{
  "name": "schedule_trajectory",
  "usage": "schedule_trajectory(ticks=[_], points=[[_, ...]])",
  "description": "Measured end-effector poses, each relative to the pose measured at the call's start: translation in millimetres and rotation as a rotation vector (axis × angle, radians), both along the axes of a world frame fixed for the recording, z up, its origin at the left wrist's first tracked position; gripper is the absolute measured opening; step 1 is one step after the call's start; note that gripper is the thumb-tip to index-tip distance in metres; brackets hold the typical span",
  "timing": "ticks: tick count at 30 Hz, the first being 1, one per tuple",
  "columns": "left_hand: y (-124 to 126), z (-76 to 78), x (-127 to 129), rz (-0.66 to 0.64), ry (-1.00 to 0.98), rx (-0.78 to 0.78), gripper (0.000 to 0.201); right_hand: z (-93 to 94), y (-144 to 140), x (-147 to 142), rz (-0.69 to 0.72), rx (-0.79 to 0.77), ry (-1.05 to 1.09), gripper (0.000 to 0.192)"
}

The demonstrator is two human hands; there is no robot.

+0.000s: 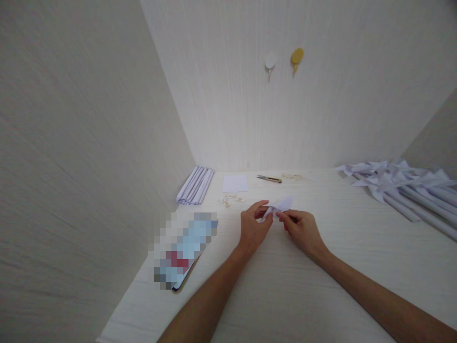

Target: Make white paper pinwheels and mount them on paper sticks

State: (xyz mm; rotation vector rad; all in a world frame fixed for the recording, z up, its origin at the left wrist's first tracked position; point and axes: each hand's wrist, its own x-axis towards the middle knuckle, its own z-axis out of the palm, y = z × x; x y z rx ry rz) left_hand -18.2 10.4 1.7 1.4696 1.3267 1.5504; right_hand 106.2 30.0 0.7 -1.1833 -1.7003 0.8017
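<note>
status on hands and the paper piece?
Left hand and right hand both pinching the folded white paper just above the table. Scissors and paper square behind, not in the way.

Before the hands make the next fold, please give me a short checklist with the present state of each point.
1. Left hand pinches the folded white paper: ok.
2. Right hand pinches the same paper: ok.
3. Paper held just above the table, or touching it: cannot tell.
4. Scissors lie apart from both hands: ok.
5. Spare paper square lies flat behind the hands: ok.
6. Crease lines sharp: cannot tell.
</note>
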Motion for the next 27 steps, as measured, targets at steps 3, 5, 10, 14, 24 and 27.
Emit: schedule_trajectory(ticks=[3, 5, 10, 14, 24, 27], points=[[-1, 1.3, 1, -0.020, -0.035, -0.011, 0.028, 0.4, -1, -1, 0.000, -0.048, 0.056, 0.034], [-2, 2.2, 0, -0.031, -0.040, 0.009, 0.024, -1.0, 0, -2, 0.051, -0.161, 0.165, 0.036], [-3, 4.8, -3, -0.086, 0.014, 0.039, 0.027, -4.3, 2, -5, 0.125, -0.331, 0.333, 0.039], [-3, 6.2, -1, -0.067, -0.027, 0.025, 0.024, -1.2, -3, -5, -0.027, 0.023, 0.055, 0.038], [-2, 3.5, -1, -0.031, -0.051, 0.048, 0.023, 4.2, -4, -13, 0.037, -0.328, 0.368, 0.034], [-1, 3.5, -2, -0.017, -0.022, 0.068, 0.023, 4.7, -3, -16, 0.058, -0.439, 0.472, 0.031]])
